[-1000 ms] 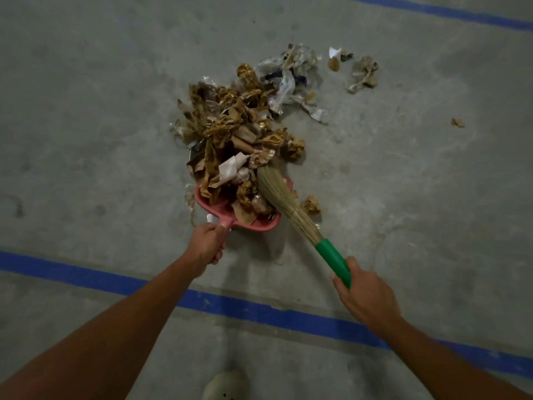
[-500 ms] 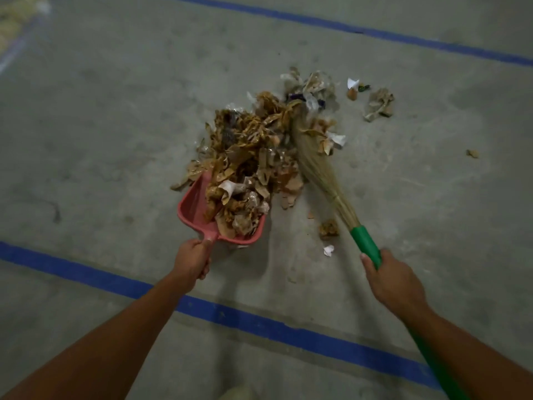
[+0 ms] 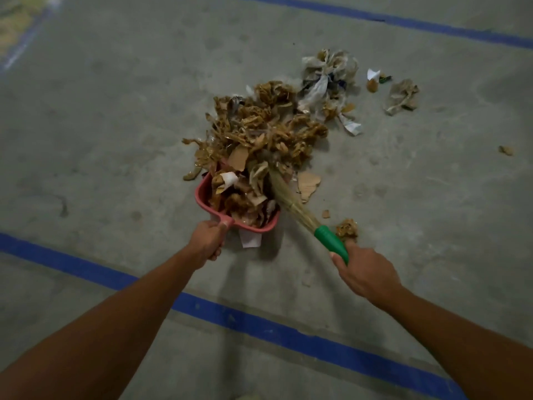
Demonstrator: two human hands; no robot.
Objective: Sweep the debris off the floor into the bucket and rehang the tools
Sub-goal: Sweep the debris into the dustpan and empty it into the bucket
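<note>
A red dustpan (image 3: 203, 196) sits on the concrete floor, heaped with brown paper scraps. My left hand (image 3: 207, 240) grips its handle from behind. A big pile of brown and white debris (image 3: 265, 125) spills from the pan's mouth onto the floor beyond. My right hand (image 3: 364, 272) holds the green handle of a straw broom (image 3: 330, 241). The broom's bristles (image 3: 284, 194) lie along the pan's right side, their tips buried in the pile. No bucket is in view.
Loose scraps lie to the right: a crumpled grey-white wad (image 3: 328, 79), a paper ball (image 3: 402, 96), a brown clump (image 3: 347, 228) by the broom handle, a small bit (image 3: 506, 150) far right. Blue floor lines (image 3: 259, 321) cross near me and at the far top.
The broom swung out to the pile's far side and has now been drawn back against the pan's right side. More scraps sit in the pan. The view shifted slightly.
</note>
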